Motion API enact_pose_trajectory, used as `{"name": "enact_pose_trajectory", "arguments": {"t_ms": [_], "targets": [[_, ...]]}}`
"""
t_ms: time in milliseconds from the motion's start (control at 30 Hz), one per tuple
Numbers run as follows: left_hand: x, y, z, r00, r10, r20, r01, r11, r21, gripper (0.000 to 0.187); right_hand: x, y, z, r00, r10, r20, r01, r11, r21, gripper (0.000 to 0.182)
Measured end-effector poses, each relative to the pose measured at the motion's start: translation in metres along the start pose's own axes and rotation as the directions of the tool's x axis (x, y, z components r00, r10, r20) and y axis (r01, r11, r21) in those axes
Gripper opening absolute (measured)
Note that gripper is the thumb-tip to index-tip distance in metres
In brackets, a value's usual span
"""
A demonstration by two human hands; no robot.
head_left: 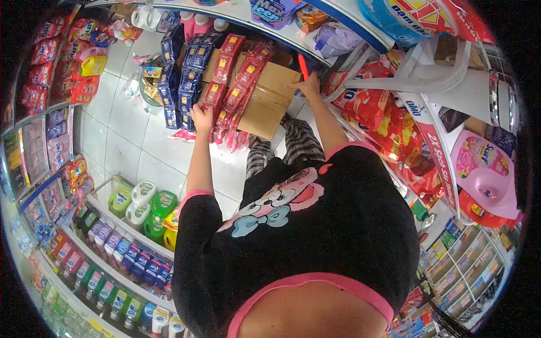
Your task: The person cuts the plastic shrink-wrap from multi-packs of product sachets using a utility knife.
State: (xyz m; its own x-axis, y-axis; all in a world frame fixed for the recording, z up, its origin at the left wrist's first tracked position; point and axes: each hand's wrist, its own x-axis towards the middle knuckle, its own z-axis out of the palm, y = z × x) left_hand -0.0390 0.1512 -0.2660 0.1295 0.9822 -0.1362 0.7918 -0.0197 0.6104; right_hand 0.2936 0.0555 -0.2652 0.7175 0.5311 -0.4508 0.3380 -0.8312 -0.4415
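My left hand (pixel 202 118) is closed on the lower part of a strip of red sachets (pixel 217 93), which drapes over a cardboard box (pixel 269 93). Another red sachet strip (pixel 245 81) lies beside it on the box. Strips of dark blue sachets (pixel 191 76) hang to the left of the red ones. At the box's right edge, my right hand (pixel 307 86) is closed around a bright red-orange stick-like object (pixel 303 66) that points upward. Its exact kind I cannot make out. The fingertips of that hand are at the box's edge.
A shelf edge (pixel 248 25) runs just beyond the box. To the right stand red detergent bags (pixel 366 104) and a white display frame (pixel 422 84). Bottles (pixel 141 194) and stocked shelves are on the left. A bin (pixel 149 90) stands on the tiled floor (pixel 121 124).
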Motion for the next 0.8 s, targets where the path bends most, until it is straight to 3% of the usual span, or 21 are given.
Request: {"name": "enact_pose_trajectory", "arguments": {"t_ms": [133, 200, 233, 300, 333, 400, 467, 500, 533, 600, 633, 667, 733, 767, 800], "targets": [[0.000, -0.007, 0.003, 1.000, 0.005, -0.026, -0.008, 0.994, -0.105, 0.035, 0.011, 0.035, 0.011, 0.994, -0.093, -0.060, 0.093, 0.996, -0.008, 0.073], [0.006, -0.017, 0.008, 0.999, -0.033, -0.020, 0.030, 0.988, -0.151, 0.039, -0.020, 0.011, -0.036, 0.982, -0.023, 0.185, -0.006, 0.988, 0.157, 0.058], [0.010, -0.020, 0.008, 0.997, -0.072, -0.011, 0.069, 0.978, -0.196, 0.043, -0.024, 0.015, -0.036, 0.981, -0.030, 0.190, 0.000, 0.987, 0.158, 0.058], [0.017, -0.023, 0.010, 0.995, -0.085, 0.057, 0.094, 0.979, -0.182, 0.047, -0.027, 0.024, -0.034, 0.990, -0.143, 0.018, 0.123, 0.904, 0.410, 0.046], [0.019, -0.019, 0.008, 0.987, -0.089, 0.136, 0.112, 0.979, -0.170, 0.052, -0.027, 0.029, -0.029, 0.988, -0.152, 0.024, 0.128, 0.901, 0.414, 0.046], [0.032, -0.020, 0.009, 0.953, -0.133, 0.272, 0.188, 0.964, -0.186, 0.053, -0.022, 0.040, -0.019, 0.981, -0.165, -0.106, 0.193, 0.913, 0.360, 0.038], [0.035, -0.002, -0.001, 0.933, -0.113, 0.342, 0.195, 0.957, -0.217, 0.052, -0.022, 0.047, -0.008, 0.984, -0.164, -0.074, 0.180, 0.922, 0.344, 0.037], [0.041, -0.016, 0.007, 0.916, -0.061, 0.396, 0.214, 0.910, -0.355, 0.054, -0.036, 0.042, -0.012, 0.985, -0.172, -0.019, 0.166, 0.907, 0.387, 0.036], [0.044, -0.009, 0.007, 0.930, -0.088, 0.358, 0.207, 0.928, -0.309, 0.057, -0.049, 0.037, -0.016, 0.982, -0.183, 0.034, 0.152, 0.891, 0.428, 0.035], [0.054, -0.001, 0.012, 0.893, -0.154, 0.423, 0.315, 0.885, -0.344, 0.056, -0.057, 0.048, 0.000, 0.971, -0.226, 0.080, 0.166, 0.874, 0.457, 0.035], [0.053, 0.013, 0.004, 0.882, -0.097, 0.462, 0.254, 0.922, -0.291, 0.053, -0.062, 0.048, 0.001, 0.963, -0.249, 0.105, 0.173, 0.866, 0.469, 0.036], [0.052, 0.026, -0.004, 0.759, -0.181, 0.626, 0.461, 0.828, -0.320, 0.050, -0.067, 0.048, 0.002, 0.954, -0.272, 0.130, 0.179, 0.858, 0.481, 0.036], [0.062, 0.043, -0.021, 0.707, -0.122, 0.696, 0.367, 0.905, -0.214, 0.049, -0.085, 0.026, -0.013, 0.915, -0.238, 0.326, 0.041, 0.859, 0.510, 0.031], [0.076, 0.011, -0.002, 0.714, -0.131, 0.688, 0.327, 0.931, -0.163, 0.049, -0.094, 0.018, -0.019, 0.912, -0.252, 0.324, 0.058, 0.860, 0.507, 0.031], [0.077, 0.020, -0.011, 0.724, -0.130, 0.678, 0.330, 0.928, -0.175, 0.049, -0.102, 0.010, -0.024, 0.899, -0.294, 0.326, 0.055, 0.812, 0.581, 0.029]]}}
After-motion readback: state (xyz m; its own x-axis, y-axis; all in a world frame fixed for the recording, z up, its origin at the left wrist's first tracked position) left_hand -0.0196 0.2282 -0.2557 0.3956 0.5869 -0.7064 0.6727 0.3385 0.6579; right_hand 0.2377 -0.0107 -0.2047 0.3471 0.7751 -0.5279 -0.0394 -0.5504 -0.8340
